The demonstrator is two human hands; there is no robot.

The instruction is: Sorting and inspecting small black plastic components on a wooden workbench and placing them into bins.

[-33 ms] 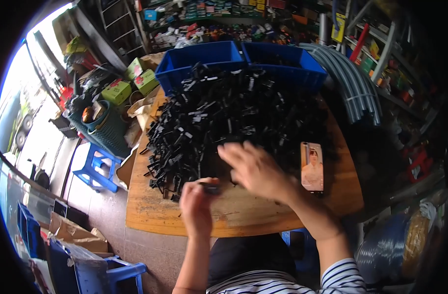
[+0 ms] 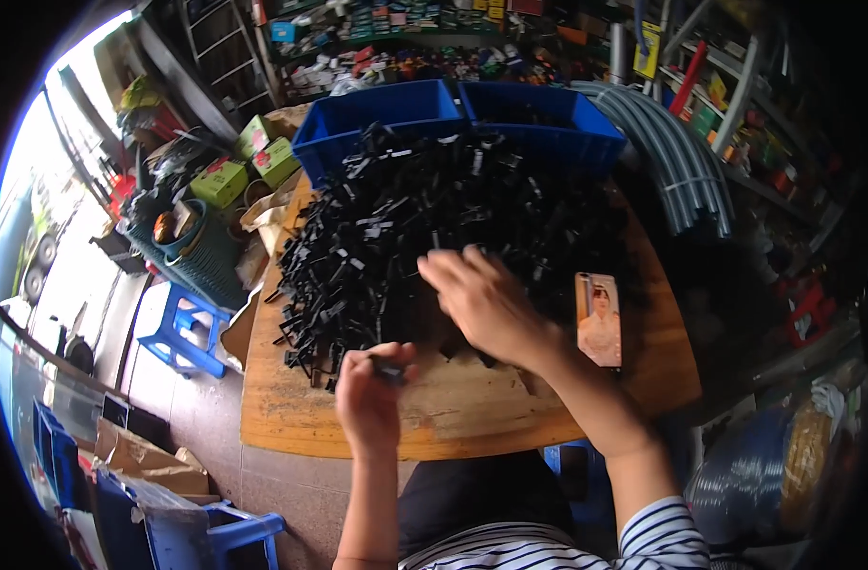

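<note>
A broad heap of small black plastic parts (image 2: 453, 214) covers the far half of the wooden table (image 2: 453, 418). Near the heap's front edge, my left hand (image 2: 369, 394) has its fingers closed round one small black plastic part (image 2: 388, 370), whose exact kind is too blurred to make out. My right hand (image 2: 479, 302) hovers over the near side of the heap, palm down, fingers stretched out and a little smeared by motion. Nothing shows in it, though its underside is hidden.
Two blue bins (image 2: 377, 119) stand behind the heap. A phone with a picture on it (image 2: 599, 321) lies at the table's right. Grey coiled pipe (image 2: 681, 157) is at the back right. A blue stool (image 2: 182, 328) and a teal basket (image 2: 206, 252) stand to the left.
My right hand has shifted slightly away from me, further over the heap. My left hand has moved a little left with the small black part still in it.
</note>
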